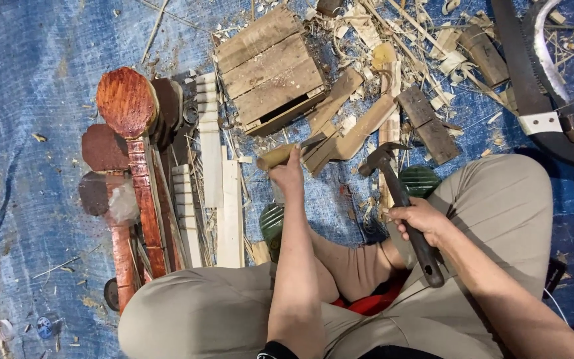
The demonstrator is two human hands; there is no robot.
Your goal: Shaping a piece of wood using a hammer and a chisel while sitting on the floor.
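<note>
**woodnoob:** Knees up close, then what?

**chipper:** Left hand (288,174) fisted round chisel (291,152), blade on wood strip (360,129) lying on tarp (34,100). Right hand (420,219) wraps hammer (403,203), raised beside it. Strip looks barely cut; carved red pieces (131,153) stacked left.

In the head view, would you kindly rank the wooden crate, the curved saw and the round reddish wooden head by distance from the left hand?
From the left hand:
1. Wooden crate, just above it.
2. Round reddish wooden head, far left.
3. Curved saw, top right corner.
</note>
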